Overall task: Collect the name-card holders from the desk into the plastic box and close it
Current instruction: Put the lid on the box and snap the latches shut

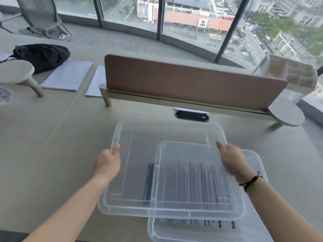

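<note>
A clear plastic lid (139,172) hangs flat above the desk, held at both sides. My left hand (109,163) grips its left edge and my right hand (232,160) grips its right edge. Below it, offset to the right and nearer to me, stands the clear plastic box (258,163). Several name-card holders (197,182) stand in a row inside the box, seen through the lid, their blue-printed bases (206,222) showing at the box's front. One dark holder (148,182) stands at the left end of the row.
A brown divider panel (192,81) runs across the desk behind the box, with a cable port (191,116) under it. White papers (68,75) and a black bag (42,55) lie at the far left. Round shelves (286,112) flank the panel.
</note>
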`<state>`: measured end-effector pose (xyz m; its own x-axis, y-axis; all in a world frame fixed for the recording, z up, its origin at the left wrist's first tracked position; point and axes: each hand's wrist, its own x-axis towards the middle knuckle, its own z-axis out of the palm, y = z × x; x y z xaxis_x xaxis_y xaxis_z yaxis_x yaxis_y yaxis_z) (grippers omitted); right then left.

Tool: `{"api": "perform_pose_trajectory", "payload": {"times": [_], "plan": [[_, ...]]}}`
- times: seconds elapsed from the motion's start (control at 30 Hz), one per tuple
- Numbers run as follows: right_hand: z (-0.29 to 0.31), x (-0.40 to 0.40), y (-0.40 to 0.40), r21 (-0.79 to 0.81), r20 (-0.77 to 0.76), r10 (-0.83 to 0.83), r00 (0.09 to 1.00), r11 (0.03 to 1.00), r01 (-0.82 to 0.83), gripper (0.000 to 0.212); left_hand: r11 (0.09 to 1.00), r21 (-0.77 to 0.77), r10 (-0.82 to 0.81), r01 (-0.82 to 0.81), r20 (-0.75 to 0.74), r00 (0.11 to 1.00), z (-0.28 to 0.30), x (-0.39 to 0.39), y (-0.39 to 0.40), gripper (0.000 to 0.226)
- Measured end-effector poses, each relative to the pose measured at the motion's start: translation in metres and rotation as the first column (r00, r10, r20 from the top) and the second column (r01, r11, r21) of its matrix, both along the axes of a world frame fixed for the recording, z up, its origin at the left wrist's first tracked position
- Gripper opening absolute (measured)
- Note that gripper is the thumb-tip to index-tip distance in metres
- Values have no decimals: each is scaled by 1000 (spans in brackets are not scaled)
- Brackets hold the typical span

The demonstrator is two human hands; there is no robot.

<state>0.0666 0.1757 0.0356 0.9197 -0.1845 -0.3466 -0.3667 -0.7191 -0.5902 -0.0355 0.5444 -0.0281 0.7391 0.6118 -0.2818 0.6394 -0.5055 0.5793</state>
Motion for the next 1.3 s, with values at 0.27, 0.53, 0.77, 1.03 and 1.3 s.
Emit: {"api": "perform_pose_trajectory", "payload": {"times": [0.27,0.53,0.77,1.03,1.3], "plan": [[-11,-23,-103,-25,26,-31,999,999,32,54,994,16,-104,104,9,995,1,-10,-96,68],[-33,-40,-155,-210,36,41,999,977,-32,58,941,265,-182,212,-133,974,5,-24,-138,57],[-37,-48,-170,-450,66,125,990,889,-82,60,853,437,-209,286,-215,954,11,-37,-157,57],[-39,-45,-173,-536,66,189,980,835,-125,61,865,438,-170,246,-206,964,4,-39,-163,62],[-48,-43,-175,-567,9,211,977,806,-169,65,923,345,-127,172,-148,981,2,-36,-163,58]]}}
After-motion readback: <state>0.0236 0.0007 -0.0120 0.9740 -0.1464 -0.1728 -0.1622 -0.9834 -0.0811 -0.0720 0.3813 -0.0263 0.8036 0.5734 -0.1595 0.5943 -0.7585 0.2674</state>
